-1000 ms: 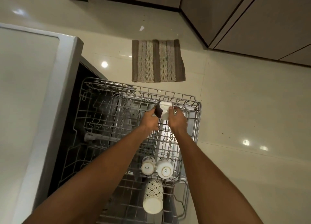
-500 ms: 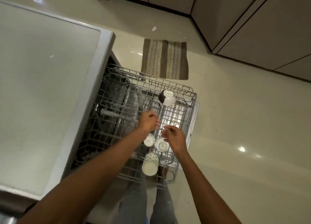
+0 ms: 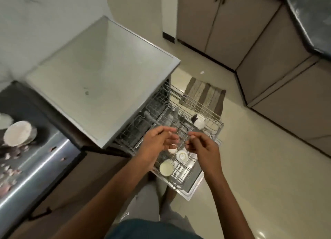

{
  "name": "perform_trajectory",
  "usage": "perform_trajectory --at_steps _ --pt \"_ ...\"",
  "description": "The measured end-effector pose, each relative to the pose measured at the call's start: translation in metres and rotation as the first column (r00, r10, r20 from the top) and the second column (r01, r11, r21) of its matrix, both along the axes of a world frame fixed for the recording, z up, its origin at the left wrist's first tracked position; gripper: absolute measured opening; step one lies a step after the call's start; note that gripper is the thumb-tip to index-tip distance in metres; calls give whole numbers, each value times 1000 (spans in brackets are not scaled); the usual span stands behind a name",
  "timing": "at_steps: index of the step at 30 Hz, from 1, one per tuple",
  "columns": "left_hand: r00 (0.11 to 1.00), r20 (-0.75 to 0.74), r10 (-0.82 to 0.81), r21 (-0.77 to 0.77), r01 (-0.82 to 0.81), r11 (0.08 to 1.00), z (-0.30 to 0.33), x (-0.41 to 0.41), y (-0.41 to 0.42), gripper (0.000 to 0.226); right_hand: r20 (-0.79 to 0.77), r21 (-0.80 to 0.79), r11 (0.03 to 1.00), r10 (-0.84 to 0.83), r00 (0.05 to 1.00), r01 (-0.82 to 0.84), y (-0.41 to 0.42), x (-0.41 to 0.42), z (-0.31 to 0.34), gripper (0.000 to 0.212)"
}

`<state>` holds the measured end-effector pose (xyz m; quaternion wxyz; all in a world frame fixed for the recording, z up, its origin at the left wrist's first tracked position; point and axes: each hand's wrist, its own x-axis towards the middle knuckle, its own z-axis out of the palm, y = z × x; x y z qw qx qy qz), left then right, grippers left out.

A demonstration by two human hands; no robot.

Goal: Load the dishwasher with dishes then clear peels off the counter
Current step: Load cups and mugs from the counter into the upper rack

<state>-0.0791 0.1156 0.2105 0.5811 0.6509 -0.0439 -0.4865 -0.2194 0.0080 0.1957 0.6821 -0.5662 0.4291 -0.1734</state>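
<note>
The dishwasher's wire rack is pulled out over the floor. A dark-and-white cup sits upside down near its far right corner. At the near end lie a large white cup and two smaller white cups, one partly hidden under my left hand. My left hand and my right hand hover above the rack's middle, fingers loosely curled, holding nothing. On the counter at the far left stand stacked white dishes beside scattered peels.
The dishwasher's grey top fills the centre left. A striped mat lies on the tiled floor beyond the rack. Brown cabinets line the back and right under a dark countertop. My legs stand at the rack's near end.
Both hands let go of the dark-and-white cup, left in the rack's far corner, and drew back toward me. My view swung left, bringing the counter with dishes and peels into sight.
</note>
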Motion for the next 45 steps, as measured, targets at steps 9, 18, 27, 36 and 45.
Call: perform_trajectory --at_steps 9,18,27,36,45 --pt "920 112 375 -113 -363 925 52 4 122 19 207 -58 979 202 957 -194 54 76 58 18" --pt "696 205 689 -105 -684 722 71 28 281 22 290 -99 849 524 801 -519 177 171 77 16" --pt "580 249 775 -153 -767 623 72 31 394 21 -32 -500 400 878 478 -768 305 181 70 12" --pt "526 292 799 -184 -789 586 52 20 455 28 -267 -524 137 911 315 -840 371 185 44 14" --pt "506 238 829 -130 -829 543 31 46 462 20 -391 -482 6 893 221 -876 378 227 23 15"
